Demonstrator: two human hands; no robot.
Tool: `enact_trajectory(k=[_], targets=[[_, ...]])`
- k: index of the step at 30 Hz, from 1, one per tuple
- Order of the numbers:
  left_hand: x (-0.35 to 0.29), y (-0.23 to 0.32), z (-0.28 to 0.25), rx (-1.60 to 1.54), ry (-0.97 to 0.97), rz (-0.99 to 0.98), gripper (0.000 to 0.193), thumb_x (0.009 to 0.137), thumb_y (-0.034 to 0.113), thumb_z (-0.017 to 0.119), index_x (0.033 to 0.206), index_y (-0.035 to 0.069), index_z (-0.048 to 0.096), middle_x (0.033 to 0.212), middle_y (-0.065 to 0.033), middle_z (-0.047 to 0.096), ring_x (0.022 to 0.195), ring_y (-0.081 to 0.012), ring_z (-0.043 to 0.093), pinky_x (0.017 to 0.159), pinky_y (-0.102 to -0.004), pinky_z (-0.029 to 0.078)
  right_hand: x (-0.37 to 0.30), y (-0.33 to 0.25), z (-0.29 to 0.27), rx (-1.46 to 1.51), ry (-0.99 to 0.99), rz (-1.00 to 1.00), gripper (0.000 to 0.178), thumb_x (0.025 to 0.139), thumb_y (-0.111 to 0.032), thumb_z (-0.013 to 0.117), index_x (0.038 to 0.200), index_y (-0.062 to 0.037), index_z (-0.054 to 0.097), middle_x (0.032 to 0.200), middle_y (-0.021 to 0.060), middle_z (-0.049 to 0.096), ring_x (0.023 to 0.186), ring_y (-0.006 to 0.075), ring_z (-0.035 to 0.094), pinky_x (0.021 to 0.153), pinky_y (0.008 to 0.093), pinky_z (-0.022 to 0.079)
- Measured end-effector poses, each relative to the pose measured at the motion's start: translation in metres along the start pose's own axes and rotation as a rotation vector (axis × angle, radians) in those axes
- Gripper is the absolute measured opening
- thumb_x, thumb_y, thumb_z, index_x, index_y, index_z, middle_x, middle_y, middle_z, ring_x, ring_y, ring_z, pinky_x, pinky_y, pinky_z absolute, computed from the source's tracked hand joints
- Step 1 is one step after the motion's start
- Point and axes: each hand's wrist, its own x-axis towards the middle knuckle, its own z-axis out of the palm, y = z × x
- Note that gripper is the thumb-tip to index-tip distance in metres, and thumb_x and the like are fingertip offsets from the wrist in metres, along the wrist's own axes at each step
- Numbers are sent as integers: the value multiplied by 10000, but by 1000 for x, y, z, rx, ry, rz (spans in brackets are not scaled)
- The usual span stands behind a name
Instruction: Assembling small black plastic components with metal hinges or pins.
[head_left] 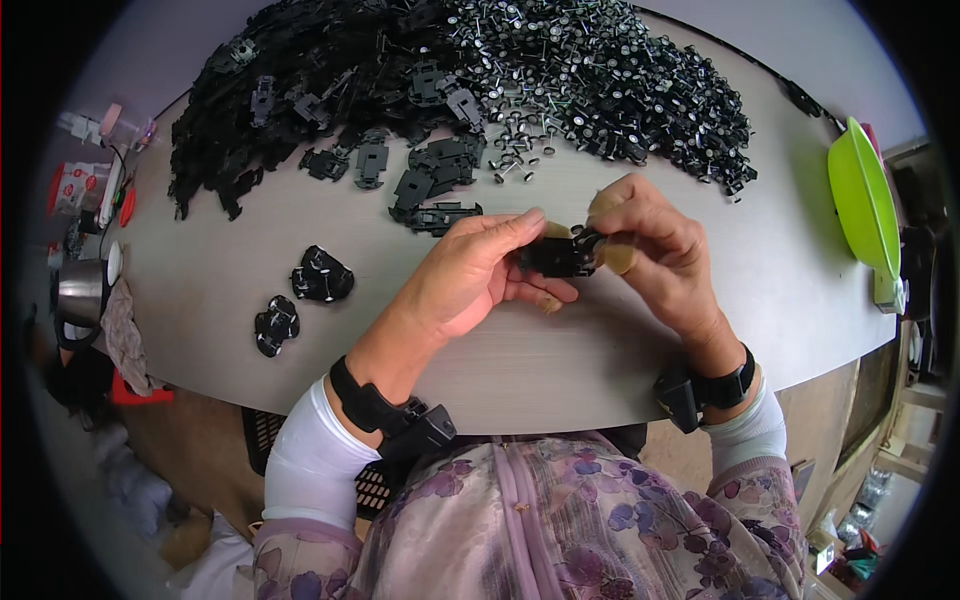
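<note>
My left hand (470, 270) is closed around the edge of a black plastic toy car chassis (556, 258), its thumb on top and its fingers beneath. At the chassis's right end, my right hand (660, 245) pinches what looks like a small wheel axle (587, 240) against it; the fingertips partly hide it. Yellowish coverings wrap several of my fingertips. Beyond my hands lie a large heap of black chassis (300, 100) and, to its right, a heap of wheel axles (620, 85). A few loose chassis (435, 175) are spread before the heap.
Two small clusters of chassis with wheels (322, 275) lie on the left of the pale table (220, 345). A lime-green basin (862, 200) stands at the right edge. A metal pot (82, 292) and a cloth (123, 330) are at the far left. Below the table shows a black crate (262, 440).
</note>
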Motion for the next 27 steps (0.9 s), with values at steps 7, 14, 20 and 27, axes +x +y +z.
enact_trajectory(k=[7, 14, 20, 27], targets=[[1, -3, -2, -26, -53, -9, 368, 1007, 222, 476, 1177, -94, 557, 1106, -224, 653, 960, -350, 684, 805, -391, 580, 0, -7, 2, -467, -63, 8, 201, 700, 120, 575, 851, -11, 555, 840, 85, 534, 670, 215, 561, 586, 305, 465], [0, -3, 2, -87, -23, 21, 232, 981, 187, 545, 983, -40, 593, 968, -151, 664, 911, -289, 698, 772, -338, 582, 0, -17, 8, -549, -104, -166, 210, 687, 99, 640, 868, -7, 640, 844, 91, 557, 668, 227, 590, 573, 320, 485], [0, -5, 4, 58, 34, 31, 213, 985, 187, 536, 906, -5, 583, 918, -132, 669, 793, -232, 707, 696, -291, 586, -2, -20, 18, -623, -115, -154, 189, 662, 61, 691, 830, 0, 631, 814, 100, 532, 657, 258, 593, 560, 344, 491], [-5, -2, 10, 177, 15, 84, 250, 989, 223, 534, 908, -4, 596, 869, -106, 663, 760, -208, 701, 669, -287, 576, -5, -20, 19, -540, -90, -136, 194, 660, 99, 647, 827, 5, 617, 812, 114, 522, 648, 272, 578, 551, 346, 478]])
